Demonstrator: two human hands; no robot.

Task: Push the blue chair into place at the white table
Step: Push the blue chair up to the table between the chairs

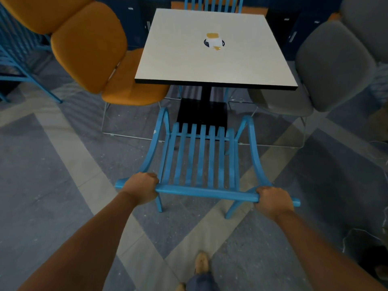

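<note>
The slatted blue metal chair (pixel 201 162) stands just short of the square white worktop (pixel 212 49), its seat not yet under the near edge. The left hand (pixel 140 191) and right hand (pixel 273 199) each hold a closed grip around the chair's top rail.

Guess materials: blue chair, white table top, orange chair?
Blue chair: likely painted metal or wood; thin rigid slats, even matte blue coat. Table top: looks like laminate board; smooth off-white face, dark edge band. Orange chair: padded fabric or vinyl, soft rounded cushions; thin white wire legs.
</note>
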